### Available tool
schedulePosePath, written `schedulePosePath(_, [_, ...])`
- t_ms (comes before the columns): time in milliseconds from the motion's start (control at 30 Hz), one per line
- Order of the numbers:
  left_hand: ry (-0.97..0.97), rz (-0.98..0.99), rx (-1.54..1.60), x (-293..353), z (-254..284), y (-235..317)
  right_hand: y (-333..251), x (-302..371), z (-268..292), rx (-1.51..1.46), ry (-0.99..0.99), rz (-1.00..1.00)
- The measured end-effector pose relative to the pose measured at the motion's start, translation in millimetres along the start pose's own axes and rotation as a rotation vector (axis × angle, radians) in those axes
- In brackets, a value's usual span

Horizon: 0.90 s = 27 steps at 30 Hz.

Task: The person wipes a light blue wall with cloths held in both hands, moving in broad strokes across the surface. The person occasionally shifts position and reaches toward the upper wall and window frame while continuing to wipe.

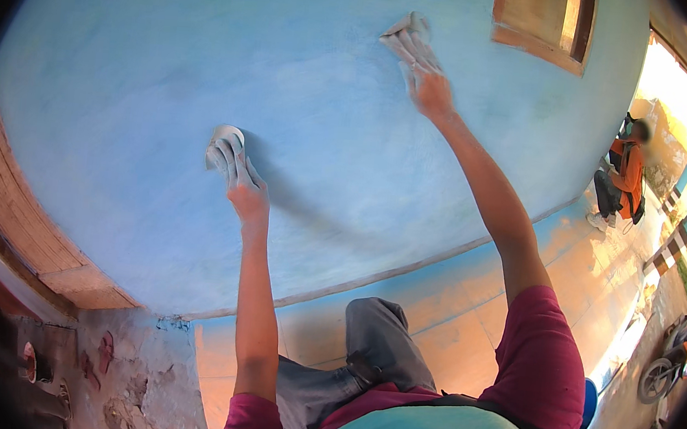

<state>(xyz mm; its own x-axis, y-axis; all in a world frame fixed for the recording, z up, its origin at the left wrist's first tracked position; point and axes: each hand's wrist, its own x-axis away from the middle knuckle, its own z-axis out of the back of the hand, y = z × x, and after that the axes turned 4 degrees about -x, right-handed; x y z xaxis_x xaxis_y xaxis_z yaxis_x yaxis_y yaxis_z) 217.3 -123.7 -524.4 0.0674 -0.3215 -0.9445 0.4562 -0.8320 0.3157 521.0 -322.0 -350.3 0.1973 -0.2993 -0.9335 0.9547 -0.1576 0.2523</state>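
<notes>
A light blue painted wall (313, 89) with cloudy, paler patches fills most of the view. My left hand (236, 176), its fingers coated in pale dust, presses a curled, whitish piece of sandpaper (226, 134) against the wall left of centre. Higher up and to the right, my right hand (423, 70) is stretched out along the wall. Its whitened fingers hold a folded, beige-grey piece of sandpaper (394, 29) to the surface. The undersides of both pieces are hidden.
A wood-framed window (540, 23) is at upper right, a wooden door (30, 203) at left. Orange-tan floor tiles (466, 307) run along the wall's base. Someone in orange (628, 178) sits at far right. A blue bucket-like object (588, 407) stands behind my right side; a motorcycle (665, 365) is outside.
</notes>
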Motion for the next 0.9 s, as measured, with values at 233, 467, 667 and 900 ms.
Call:
schedulePosePath(233, [0.044, -0.018, -0.022, 0, -10, 6, 71, -42, 1, -0.019, 0.435, -0.743])
schedulePosePath(467, [0.045, -0.027, -0.055, -4, 4, -2, -109, -41, -52, -0.113, 0.098, 0.019])
schedulePosePath(667, [-0.017, 0.001, 0.024, -2, -1, 3, -3, 11, -19, 0.022, 0.071, 0.011])
schedulePosePath(900, [0.067, -0.006, -0.016, 2, -9, 10, 18, -29, -28, 0.006, 0.27, -0.708])
